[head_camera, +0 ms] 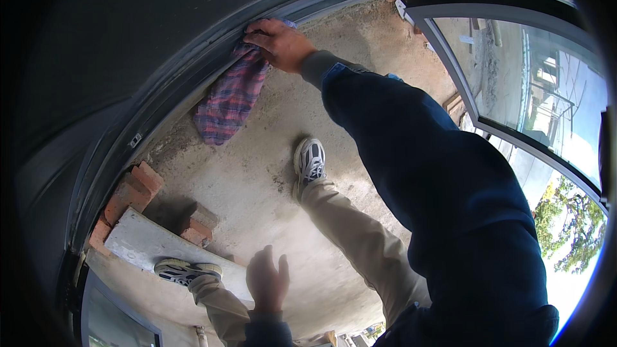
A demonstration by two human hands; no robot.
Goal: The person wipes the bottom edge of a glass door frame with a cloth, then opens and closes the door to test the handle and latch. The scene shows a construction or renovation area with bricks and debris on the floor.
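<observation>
My right hand (282, 46) grips the top of a red and blue plaid cloth (230, 99). Hand and cloth rest against a dark metal door frame (193, 53), and the cloth's loose end hangs over the concrete floor. Below, my left hand (268, 277) is held out in the air, slightly blurred. It holds nothing, and its thumb stands apart from the fingers.
One shoe (188, 271) stands on a grey plank (144, 236) near stacked red bricks (132, 190). The other shoe (311, 159) is on the concrete floor (250, 178). Glazed panels stand at upper right (462, 67) and lower left (118, 318).
</observation>
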